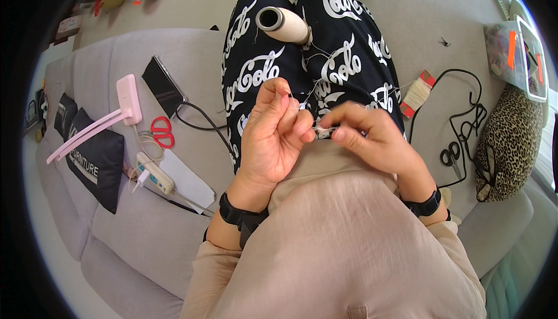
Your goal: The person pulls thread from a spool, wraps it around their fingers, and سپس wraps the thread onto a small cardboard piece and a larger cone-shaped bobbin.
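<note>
White thread [321, 129] is stretched in a short length between my two hands, above my lap. My left hand [277, 133], palm turned up, pinches it between thumb and fingers. Thumb and forefinger of my right hand [370, 138] close on the thread from the other side; its fingers are slightly blurred. A cone of cream thread [290, 26] lies on my thighs, with loose strands trailing from it towards my hands. To the right rests a red card wound with cream thread [417, 94], a strand running from it to my lap.
On the sofa at left are red-handled scissors [162, 132], a phone [163, 87], a pink folding device [129, 99] and a power strip [154, 173]. At right lie black scissors [451, 157], a black cord [457, 71], a leopard-print cushion [508, 144] and a clear plastic box [501, 50].
</note>
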Tool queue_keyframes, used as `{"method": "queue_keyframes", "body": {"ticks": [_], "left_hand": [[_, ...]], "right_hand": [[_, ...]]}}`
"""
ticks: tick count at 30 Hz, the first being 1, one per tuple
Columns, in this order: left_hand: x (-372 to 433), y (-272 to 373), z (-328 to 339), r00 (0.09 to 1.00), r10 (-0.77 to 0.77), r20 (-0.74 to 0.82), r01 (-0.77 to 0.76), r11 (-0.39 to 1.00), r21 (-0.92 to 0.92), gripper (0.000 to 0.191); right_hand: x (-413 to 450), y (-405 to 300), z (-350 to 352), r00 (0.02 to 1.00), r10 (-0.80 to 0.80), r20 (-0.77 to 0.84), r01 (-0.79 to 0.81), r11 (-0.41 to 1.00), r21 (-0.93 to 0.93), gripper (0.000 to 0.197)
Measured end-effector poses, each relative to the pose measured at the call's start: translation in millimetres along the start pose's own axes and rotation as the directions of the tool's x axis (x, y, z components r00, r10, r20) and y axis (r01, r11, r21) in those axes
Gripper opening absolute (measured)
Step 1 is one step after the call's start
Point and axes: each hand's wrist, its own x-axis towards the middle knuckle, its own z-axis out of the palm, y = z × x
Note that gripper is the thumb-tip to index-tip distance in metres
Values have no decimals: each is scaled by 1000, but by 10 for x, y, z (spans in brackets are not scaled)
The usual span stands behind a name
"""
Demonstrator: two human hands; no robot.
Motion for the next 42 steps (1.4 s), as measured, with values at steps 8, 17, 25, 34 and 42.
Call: {"method": "queue_keyframes", "body": {"ticks": [8, 17, 25, 34, 42], "left_hand": [[-47, 6, 42, 994, -88, 58, 81, 990, 115, 7], [-54, 37, 20, 994, -99, 49, 95, 992, 88, 8], [-54, 26, -40, 984, -89, 156, 116, 978, -171, 2], [-49, 22, 3, 993, -65, 98, 62, 998, 30, 7], [-11, -59, 95, 995, 95, 38, -102, 936, 336, 17]], "right_hand": [[253, -145, 72, 983, -182, 5, 179, 963, -203, 44], [239, -47, -117, 981, -165, 105, 71, 803, 591, 29], [277, 125, -68, 999, -16, -42, 44, 540, 840, 14], [245, -151, -277, 976, 42, -212, 40, 928, 371, 15], [354, -125, 162, 992, 116, 47, -125, 940, 319, 12]]}}
